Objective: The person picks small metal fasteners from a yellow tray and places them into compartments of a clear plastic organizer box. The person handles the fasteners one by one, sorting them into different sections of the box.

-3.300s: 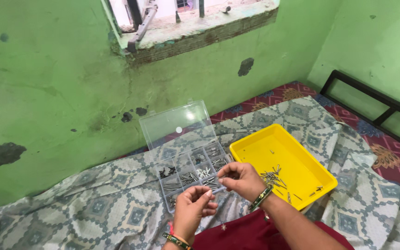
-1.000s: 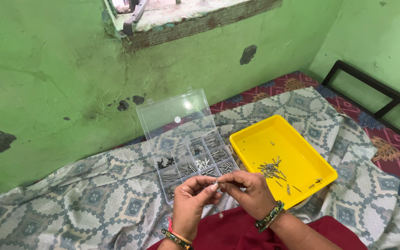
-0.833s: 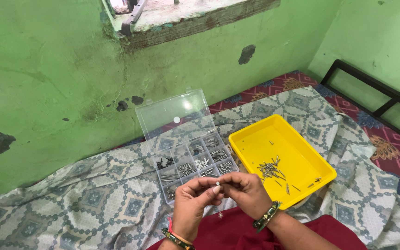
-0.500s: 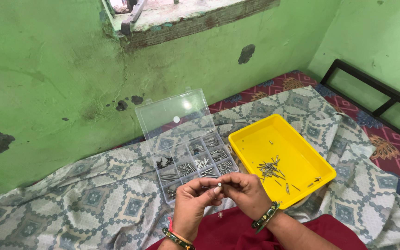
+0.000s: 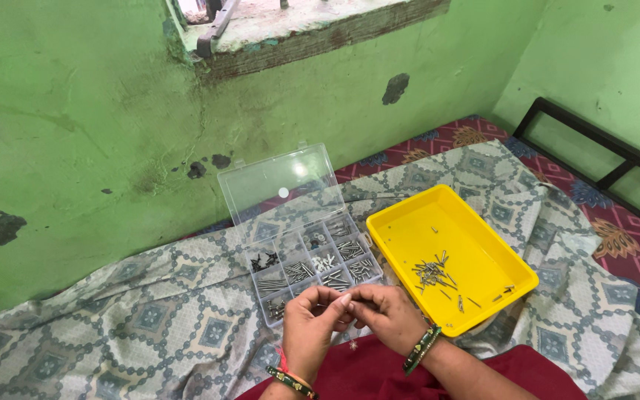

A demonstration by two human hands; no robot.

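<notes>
My left hand [image 5: 310, 326] and my right hand [image 5: 387, 315] meet fingertip to fingertip just in front of a clear compartment box [image 5: 312, 261]. Between the pinched fingers they hold a small metal screw [image 5: 345, 299], mostly hidden by the fingers. The box lies on the patterned bedsheet with its lid [image 5: 279, 189] open and propped upright; its compartments hold sorted silver and black screws. To the right sits a yellow tray [image 5: 406, 219] with a loose heap of screws [image 5: 432, 272] in it.
A green wall rises close behind the box, with a window ledge [image 5: 312, 33] above. A black metal bed rail [image 5: 594, 152] runs along the right. A dark red cloth [image 5: 379, 370] covers my lap at the bottom edge.
Both hands have dropped slightly and drawn closer to me, still pinching the small screw together. Three seconds ago the right hand was higher, over the box's front edge.
</notes>
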